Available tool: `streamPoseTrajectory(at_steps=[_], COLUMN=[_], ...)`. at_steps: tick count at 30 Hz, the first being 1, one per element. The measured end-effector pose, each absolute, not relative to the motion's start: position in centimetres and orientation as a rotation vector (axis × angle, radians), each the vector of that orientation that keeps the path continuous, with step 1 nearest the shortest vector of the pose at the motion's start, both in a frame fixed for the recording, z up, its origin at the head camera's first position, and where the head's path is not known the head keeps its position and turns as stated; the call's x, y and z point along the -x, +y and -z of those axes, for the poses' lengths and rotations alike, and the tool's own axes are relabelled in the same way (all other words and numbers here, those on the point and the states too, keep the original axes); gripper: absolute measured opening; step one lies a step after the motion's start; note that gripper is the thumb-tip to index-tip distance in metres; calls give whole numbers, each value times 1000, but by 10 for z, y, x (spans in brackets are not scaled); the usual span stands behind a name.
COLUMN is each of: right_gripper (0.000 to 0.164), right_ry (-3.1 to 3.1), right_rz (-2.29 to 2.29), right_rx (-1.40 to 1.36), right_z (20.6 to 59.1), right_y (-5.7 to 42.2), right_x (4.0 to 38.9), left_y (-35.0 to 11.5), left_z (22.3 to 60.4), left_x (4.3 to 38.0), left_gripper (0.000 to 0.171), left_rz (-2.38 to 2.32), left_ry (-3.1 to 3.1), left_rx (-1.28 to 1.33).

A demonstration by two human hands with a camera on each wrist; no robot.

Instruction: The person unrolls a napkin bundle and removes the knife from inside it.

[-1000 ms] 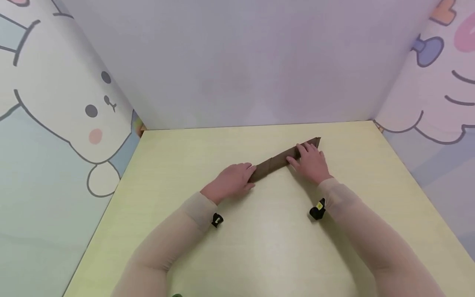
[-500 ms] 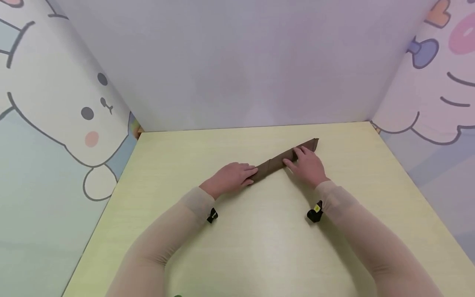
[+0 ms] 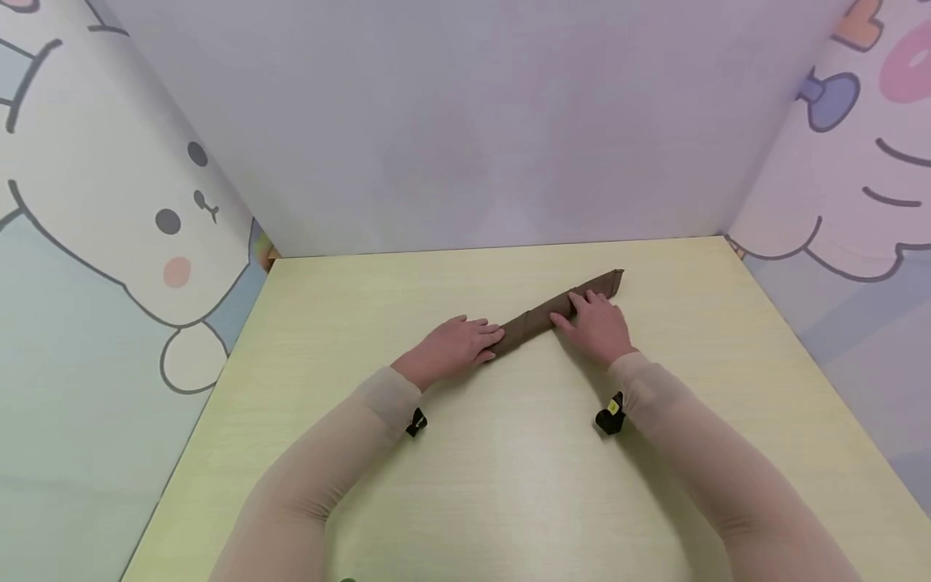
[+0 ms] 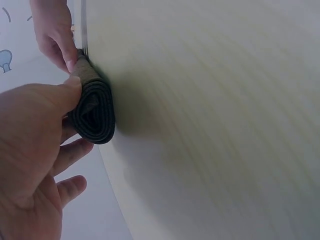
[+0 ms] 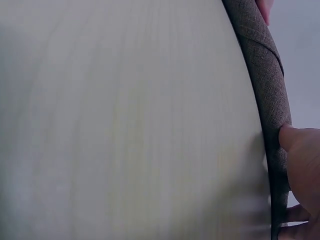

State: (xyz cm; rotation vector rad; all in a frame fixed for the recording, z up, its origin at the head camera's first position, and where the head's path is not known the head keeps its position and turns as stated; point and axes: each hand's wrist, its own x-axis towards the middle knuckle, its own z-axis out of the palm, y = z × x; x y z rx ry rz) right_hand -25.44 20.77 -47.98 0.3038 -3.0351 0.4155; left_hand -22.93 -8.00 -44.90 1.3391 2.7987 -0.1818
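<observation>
A brown, woven-looking cloth mat (image 3: 534,322), rolled into a long tube, lies slantwise on the pale table. At its near left end, my left hand (image 3: 451,346) holds the roll between thumb and fingers. The left wrist view looks into that end, where the dark spiral layers of the rolled mat (image 4: 92,117) show. Farther right along the tube, my right hand (image 3: 598,327) grips it, thumb on the near side and fingers over the far side. In the right wrist view, a slanting edge crosses the rolled mat (image 5: 265,75) above my right thumb (image 5: 292,139).
The light wood table (image 3: 473,485) meets a plain lilac wall (image 3: 465,129) at the back. Cartoon-printed walls (image 3: 94,202) flank both sides. A small camera (image 3: 417,422) sits at the left wrist, another camera (image 3: 611,414) at the right. A tiny green thing (image 3: 347,579) shows at the bottom edge.
My right hand has slid a little left and nearer along the roll, so more of its far end shows. My left hand stays at the near end. The view has shifted slightly.
</observation>
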Motion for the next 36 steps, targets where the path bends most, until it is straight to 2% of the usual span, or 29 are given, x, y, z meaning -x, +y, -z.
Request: streamPoseTrajectory(at_steps=[15,36], right_gripper=[71,68], right_ry=[-3081,-3174], right_rz=[-392,-409], right_rx=[-353,-603], right_z=[476,463], right_y=[202,198], right_x=[261,277], left_y=[-76,-57], left_z=[442,433], left_x=[218,188], left_gripper=[48,58], left_rz=[228,487], left_ry=[2792,2786], left_rx=[-1260,-1222])
